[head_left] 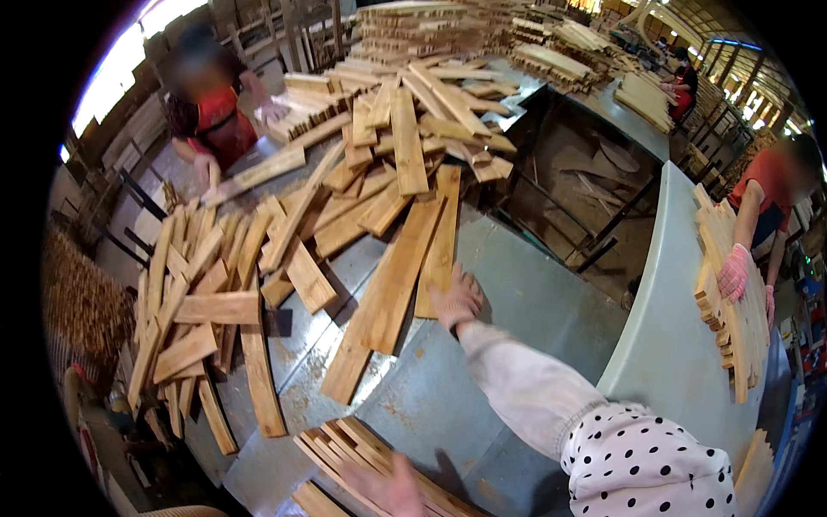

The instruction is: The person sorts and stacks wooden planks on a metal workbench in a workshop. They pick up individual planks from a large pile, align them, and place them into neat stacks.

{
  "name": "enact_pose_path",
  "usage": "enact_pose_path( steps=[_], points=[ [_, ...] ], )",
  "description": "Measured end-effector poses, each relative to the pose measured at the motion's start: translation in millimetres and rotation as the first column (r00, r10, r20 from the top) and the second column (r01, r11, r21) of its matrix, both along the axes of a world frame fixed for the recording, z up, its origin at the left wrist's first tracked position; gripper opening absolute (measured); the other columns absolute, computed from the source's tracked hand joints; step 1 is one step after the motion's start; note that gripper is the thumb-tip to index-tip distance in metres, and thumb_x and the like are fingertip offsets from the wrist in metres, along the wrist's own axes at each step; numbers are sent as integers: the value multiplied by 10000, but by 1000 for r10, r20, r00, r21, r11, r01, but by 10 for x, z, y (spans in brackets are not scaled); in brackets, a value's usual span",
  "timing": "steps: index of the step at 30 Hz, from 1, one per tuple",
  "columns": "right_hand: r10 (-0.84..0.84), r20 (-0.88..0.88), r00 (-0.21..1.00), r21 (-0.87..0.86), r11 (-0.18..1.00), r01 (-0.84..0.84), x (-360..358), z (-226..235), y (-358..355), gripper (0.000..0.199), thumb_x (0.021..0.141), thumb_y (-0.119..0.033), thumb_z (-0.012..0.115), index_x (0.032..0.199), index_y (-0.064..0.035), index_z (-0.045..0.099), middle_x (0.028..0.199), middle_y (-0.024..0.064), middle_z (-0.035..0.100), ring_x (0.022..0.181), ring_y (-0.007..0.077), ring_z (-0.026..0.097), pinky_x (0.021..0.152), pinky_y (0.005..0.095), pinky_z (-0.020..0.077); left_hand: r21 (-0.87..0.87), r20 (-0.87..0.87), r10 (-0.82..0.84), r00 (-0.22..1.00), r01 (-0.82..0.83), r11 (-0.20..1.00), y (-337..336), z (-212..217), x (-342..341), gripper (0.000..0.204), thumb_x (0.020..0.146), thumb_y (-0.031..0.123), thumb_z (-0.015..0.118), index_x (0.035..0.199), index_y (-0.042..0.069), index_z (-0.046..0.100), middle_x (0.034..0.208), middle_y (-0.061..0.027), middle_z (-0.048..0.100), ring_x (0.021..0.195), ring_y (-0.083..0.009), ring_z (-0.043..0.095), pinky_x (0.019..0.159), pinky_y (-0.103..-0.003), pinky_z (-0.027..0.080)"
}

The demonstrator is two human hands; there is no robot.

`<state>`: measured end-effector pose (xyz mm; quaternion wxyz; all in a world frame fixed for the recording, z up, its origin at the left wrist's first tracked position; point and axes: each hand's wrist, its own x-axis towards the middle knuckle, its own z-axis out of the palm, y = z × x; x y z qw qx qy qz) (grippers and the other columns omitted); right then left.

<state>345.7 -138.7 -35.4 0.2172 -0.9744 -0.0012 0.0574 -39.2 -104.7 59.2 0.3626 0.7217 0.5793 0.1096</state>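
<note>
My right hand (pixel 458 300) reaches forward over the metal table, its fingers spread at the near right end of a long wooden board (pixel 441 233). Whether the fingertips touch the board I cannot tell. Close to the lower edge, my left hand (pixel 389 488) lies with fingers stretched over a row of narrow wooden strips (pixel 345 444) set side by side. Left of my right hand, another long board (pixel 398 280) slants toward me, overlapping a further board (pixel 346 366) beneath it.
A loose heap of boards (pixel 409 142) covers the table's far part; more lie jumbled at left (pixel 215 308). One co-worker (pixel 220 121) stands far left, another (pixel 762 194) at right beside stacked strips (pixel 728 284). Beyond the table (pixel 534 293) edge is a framed gap (pixel 577 164).
</note>
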Motion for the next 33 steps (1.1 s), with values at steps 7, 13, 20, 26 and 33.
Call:
enact_pose_path(
  steps=[7,13,20,26,33],
  points=[
    [-127,-222,967,35,990,138,29,25,660,1056,909,-673,616,1688,-101,192,1601,230,463,1484,386,430,1215,471,340,-112,-444,-444,779,443,890,1930,-474,2298,1013,821,630,759,1598,85,405,1501,-229,567,1420,-411,509,1168,-507,422],
    [-36,-410,911,657,682,323,427,-146,16,737,861,-413,804,1438,-19,571,1278,211,715,1159,336,698,1021,436,532,-292,52,-501,864,493,819,751,-880,2456,965,712,549,898,1433,35,513,1279,-229,714,1202,-371,688,1033,-452,527],
    [115,-593,797,788,286,545,-288,-487,-875,597,920,-312,827,1358,28,605,1242,146,722,1121,248,692,982,367,538,-706,443,220,869,187,683,-537,-1480,1378,673,916,562,734,1307,26,622,944,-83,711,795,-245,684,678,-393,542],
    [141,-561,816,798,355,487,-1319,-137,-1592,421,916,-200,819,1255,7,680,1141,92,753,1013,212,705,916,370,561,-918,388,621,681,349,190,-651,-437,-377,746,1038,676,525,1372,11,575,639,16,437,483,-131,425,430,-300,349],
    [406,113,907,-213,901,-377,-2017,256,-2441,623,880,-288,733,1479,-189,593,1311,107,696,1183,308,660,997,424,517,-544,618,389,683,14,839,-462,286,-2296,516,1038,487,661,1248,17,642,947,-30,670,811,-136,630,725,-298,533]
  ],
)
